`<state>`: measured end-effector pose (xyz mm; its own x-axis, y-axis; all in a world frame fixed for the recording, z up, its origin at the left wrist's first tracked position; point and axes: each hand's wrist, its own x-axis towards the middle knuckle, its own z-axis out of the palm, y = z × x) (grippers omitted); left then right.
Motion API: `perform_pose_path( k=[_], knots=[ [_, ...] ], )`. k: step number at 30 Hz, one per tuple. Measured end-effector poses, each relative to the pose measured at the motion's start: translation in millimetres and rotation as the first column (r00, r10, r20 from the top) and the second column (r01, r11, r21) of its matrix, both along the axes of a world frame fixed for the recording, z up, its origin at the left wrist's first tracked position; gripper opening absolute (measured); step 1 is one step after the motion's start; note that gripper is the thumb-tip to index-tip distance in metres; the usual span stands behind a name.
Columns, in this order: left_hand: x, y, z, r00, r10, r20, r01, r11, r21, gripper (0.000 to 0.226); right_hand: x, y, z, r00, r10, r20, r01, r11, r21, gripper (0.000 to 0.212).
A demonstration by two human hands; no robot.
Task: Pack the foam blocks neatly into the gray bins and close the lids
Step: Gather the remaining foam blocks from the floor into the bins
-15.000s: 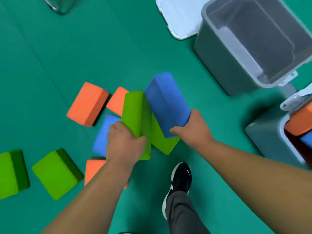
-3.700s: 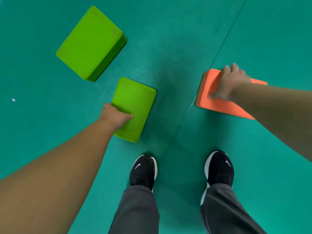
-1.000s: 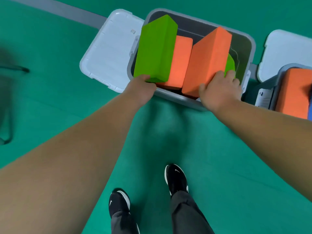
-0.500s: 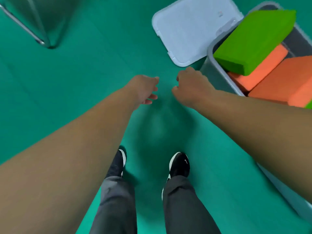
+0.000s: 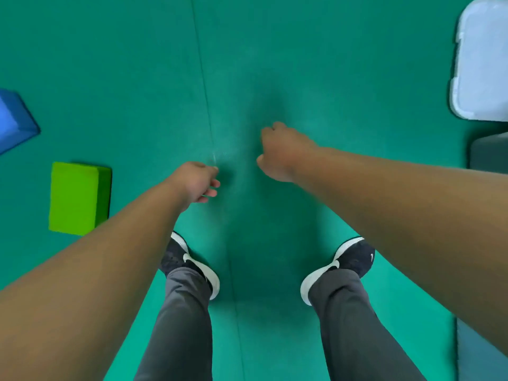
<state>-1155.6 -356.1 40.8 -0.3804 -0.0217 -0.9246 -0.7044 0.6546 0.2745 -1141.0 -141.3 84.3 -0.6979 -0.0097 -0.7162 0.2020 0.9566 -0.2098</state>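
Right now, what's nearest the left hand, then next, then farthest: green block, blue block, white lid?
1. green foam block, just left of the left hand
2. blue foam block, far left edge
3. white lid, top right corner

bare green mat [image 5: 330, 78] ahead, green block [image 5: 74, 198] left

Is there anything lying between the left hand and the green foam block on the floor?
Nothing visible does. Only bare floor lies between the empty left hand and the green foam block to its left. The blue block lies farther off, at the picture's left edge, outside that path.
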Motion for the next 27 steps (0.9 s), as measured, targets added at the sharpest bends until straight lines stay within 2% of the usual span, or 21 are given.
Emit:
perform_pose_path(
  k=[5, 8, 13, 16, 19, 22, 27],
  knots=[
    [-10, -150, -6, 0.992, 0.118, 0.04, -0.12, 0.992, 0.036, 0.029, -39, -150, -16, 0.973, 0.176, 0.152, -0.179, 0.984, 0.008, 0.042],
    [-20, -241, -3, 0.974, 0.222, 0.036, -0.223, 0.974, 0.031, 0.026, -75, -251, -19, 0.936, 0.295, 0.193, -0.297, 0.955, -0.017, 0.033],
    [-28, -390, 1, 0.889, 0.458, -0.01, -0.458, 0.888, -0.037, 0.02, -130, -415, -13, 0.861, 0.473, 0.186, -0.47, 0.88, -0.065, 0.029],
    [-28, -458, 3, 0.852, 0.52, -0.053, -0.523, 0.849, -0.075, 0.025, -154, -489, -9, 0.831, 0.535, 0.154, -0.518, 0.844, -0.138, 0.014],
    [-28, -498, 3, 0.807, 0.584, -0.086, -0.589, 0.806, -0.061, 0.025, -175, -538, -14, 0.787, 0.603, 0.13, -0.59, 0.797, -0.128, 0.014],
    [-23, -514, -4, 0.782, 0.617, -0.084, -0.622, 0.78, -0.064, 0.024, -196, -569, -33, 0.754, 0.646, 0.121, -0.643, 0.763, -0.068, 0.025],
    [-12, -509, -36, 0.76, 0.627, -0.169, -0.647, 0.756, -0.105, 0.021, -235, -584, -90, 0.686, 0.717, 0.124, -0.724, 0.69, 0.016, 0.019]
  ],
)
